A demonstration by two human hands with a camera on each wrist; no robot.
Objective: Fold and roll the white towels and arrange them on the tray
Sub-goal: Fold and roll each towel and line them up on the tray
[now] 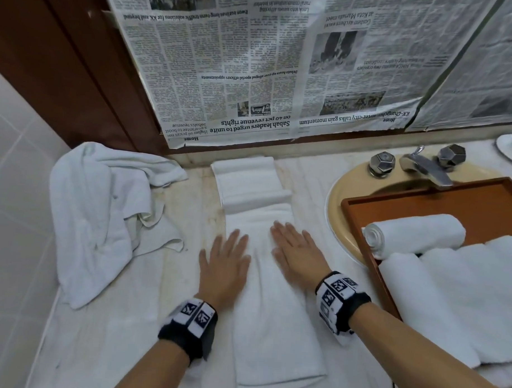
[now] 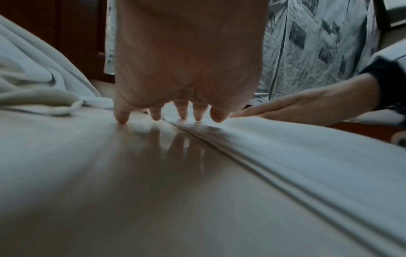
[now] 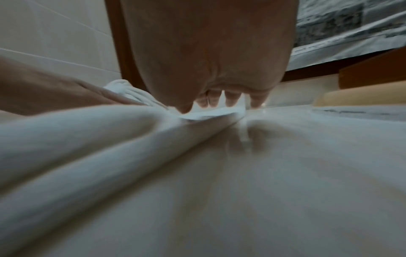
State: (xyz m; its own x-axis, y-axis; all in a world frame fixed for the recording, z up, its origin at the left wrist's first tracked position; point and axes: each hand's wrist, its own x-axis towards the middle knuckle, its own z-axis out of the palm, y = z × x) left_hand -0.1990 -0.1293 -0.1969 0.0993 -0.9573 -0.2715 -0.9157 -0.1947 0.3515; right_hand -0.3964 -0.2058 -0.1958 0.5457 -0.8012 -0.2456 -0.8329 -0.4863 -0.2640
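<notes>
A long white towel [image 1: 276, 334], folded into a narrow strip, lies lengthwise on the marble counter [image 1: 188, 197]. My left hand [image 1: 225, 261] lies flat with straight fingers, half on the towel's left edge [image 2: 274, 147] and half on the counter. My right hand [image 1: 298, 247] presses flat on the strip's right side [image 3: 77, 139]. Beyond the hands a second folded white towel [image 1: 249, 182] overlaps the strip's far end. A brown wooden tray [image 1: 422, 205] at the right holds a rolled white towel [image 1: 413, 232] and more white towels [image 1: 454, 293].
A crumpled heap of white towels [image 1: 100, 214] sits on the counter's left. The tray rests over a beige sink [image 1: 339, 196] with a chrome tap [image 1: 427, 168]. Newspaper [image 1: 282, 64] covers the wall behind. White tiles [image 1: 17, 185] line the left side.
</notes>
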